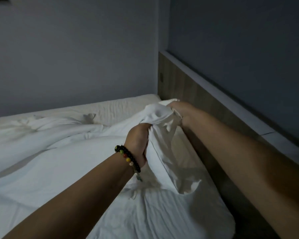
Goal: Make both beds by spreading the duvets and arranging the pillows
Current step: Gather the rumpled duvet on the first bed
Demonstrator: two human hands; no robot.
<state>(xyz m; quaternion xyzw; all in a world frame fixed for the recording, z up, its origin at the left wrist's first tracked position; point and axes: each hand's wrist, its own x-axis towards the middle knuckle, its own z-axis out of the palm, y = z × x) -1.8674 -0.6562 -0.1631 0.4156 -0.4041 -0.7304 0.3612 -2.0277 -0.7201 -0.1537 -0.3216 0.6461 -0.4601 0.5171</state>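
Duvet (pixel 72 152), white, lies rumpled across the bed, covering most of the near and left area. Its far-right corner is bunched and lifted off the bed, close to the headboard (pixel 188 87). No label, brand or writing readable on the fabric; light is dim.

Left hand (pixel 138 140): fingers curled tight into the bunched cloth from the near-left side, gripping a fold. Beaded bracelet (pixel 128 156) on that wrist, dark beads with green, red, yellow and pale ones; a small charm hangs from it, shape unclear.

Right hand (pixel 179 112): fingers closed round the top of the same bunch, on its far-right side, knuckles toward the headboard. Fingertips are buried in cloth and not visible. Both forearms are bare.

Below the lifted corner, a loose flap of white cloth hangs down toward the fitted sheet (pixel 171 218), which shows fine creases at near right.

Pillow (pixel 121 107), cream-white, lies flat at the far end of the bed against the wall (pixel 67 49), left of the held corner, partly overlapped by duvet folds.

Headboard is wood-grain with a pale top ledge, running along the right side, from far to near. A small dark round mark sits on its far end; too small to identify. Walls are plain grey-blue.
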